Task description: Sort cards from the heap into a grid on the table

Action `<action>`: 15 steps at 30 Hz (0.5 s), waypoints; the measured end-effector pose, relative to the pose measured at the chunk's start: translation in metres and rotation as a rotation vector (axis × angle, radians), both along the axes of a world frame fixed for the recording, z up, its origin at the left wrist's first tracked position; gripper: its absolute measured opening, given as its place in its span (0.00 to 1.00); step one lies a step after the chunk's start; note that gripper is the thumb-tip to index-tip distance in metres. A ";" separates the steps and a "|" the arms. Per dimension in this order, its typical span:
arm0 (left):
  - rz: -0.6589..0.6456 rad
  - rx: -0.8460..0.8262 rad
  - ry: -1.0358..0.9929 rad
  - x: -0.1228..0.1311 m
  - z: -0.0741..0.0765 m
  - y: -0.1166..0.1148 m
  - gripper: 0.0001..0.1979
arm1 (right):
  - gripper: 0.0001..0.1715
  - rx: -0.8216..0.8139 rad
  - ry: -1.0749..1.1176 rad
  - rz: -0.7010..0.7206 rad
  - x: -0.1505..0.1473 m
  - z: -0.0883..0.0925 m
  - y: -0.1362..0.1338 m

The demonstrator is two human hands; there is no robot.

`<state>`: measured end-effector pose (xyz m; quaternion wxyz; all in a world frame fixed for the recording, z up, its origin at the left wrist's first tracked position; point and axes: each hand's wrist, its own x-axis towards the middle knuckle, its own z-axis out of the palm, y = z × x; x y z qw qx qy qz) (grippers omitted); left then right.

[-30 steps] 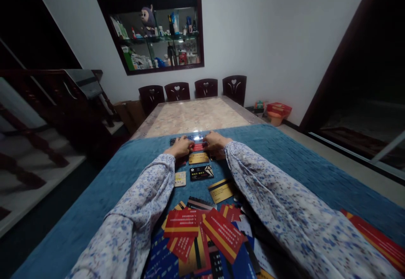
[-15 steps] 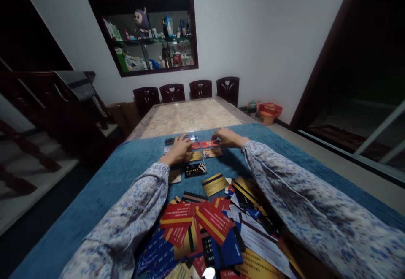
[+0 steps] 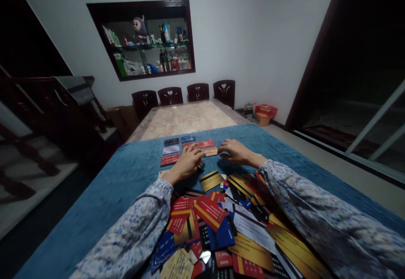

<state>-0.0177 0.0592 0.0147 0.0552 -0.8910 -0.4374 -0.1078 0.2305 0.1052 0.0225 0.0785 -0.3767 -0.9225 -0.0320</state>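
My left hand [image 3: 189,161] reaches over the black card [image 3: 200,167], its fingers stretched and slightly apart; most of that card is hidden under the hand. My right hand [image 3: 236,151] hovers beside the orange-tan card [image 3: 210,151], fingers loosely curved with nothing visible in them. Beyond the hands, cards lie in short rows, among them a black card [image 3: 171,142], a blue card [image 3: 188,139], a pale card [image 3: 171,150] and red cards, one red card [image 3: 169,160] at the left. A gold card [image 3: 211,180] with a dark stripe rests nearer me.
A loose heap of overlapping cards [image 3: 209,211] in red, gold, blue, black and white spreads between my forearms. Blue cloth [image 3: 104,190] covers the near part of the table [image 3: 190,118]. Dark chairs [image 3: 171,96] stand at the far end, below a wall niche with shelves.
My left hand has come back toward me from the far rows to the black card, uncovering several cards. My right hand has moved slightly rightward and nearer, off the red card.
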 end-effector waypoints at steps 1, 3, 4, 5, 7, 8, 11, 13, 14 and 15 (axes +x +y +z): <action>-0.002 -0.002 0.005 0.002 -0.001 -0.004 0.18 | 0.12 0.000 0.014 0.004 0.001 -0.002 -0.006; -0.003 -0.002 0.009 0.005 -0.003 -0.013 0.17 | 0.12 -0.001 0.048 0.024 0.003 -0.005 -0.017; -0.006 -0.001 0.009 0.006 -0.005 -0.017 0.17 | 0.12 -0.003 0.064 0.036 0.004 -0.006 -0.022; -0.014 -0.001 0.007 0.007 -0.007 -0.021 0.17 | 0.12 -0.008 0.078 0.047 0.004 -0.008 -0.028; -0.034 -0.012 0.009 0.009 -0.011 -0.029 0.16 | 0.12 -0.022 0.103 0.062 0.004 -0.012 -0.037; -0.040 -0.019 0.012 0.010 -0.012 -0.032 0.15 | 0.13 -0.029 0.115 0.067 0.004 -0.014 -0.042; -0.043 -0.042 0.023 0.012 -0.015 -0.042 0.16 | 0.14 -0.033 0.149 0.073 0.005 -0.022 -0.054; -0.056 -0.051 0.027 0.015 -0.014 -0.048 0.16 | 0.14 -0.021 0.157 0.049 0.008 -0.027 -0.061; -0.069 -0.054 0.027 0.017 -0.013 -0.050 0.17 | 0.14 -0.015 0.154 0.030 0.011 -0.029 -0.065; -0.084 -0.058 0.026 0.019 -0.012 -0.052 0.17 | 0.14 -0.009 0.148 0.013 0.013 -0.030 -0.068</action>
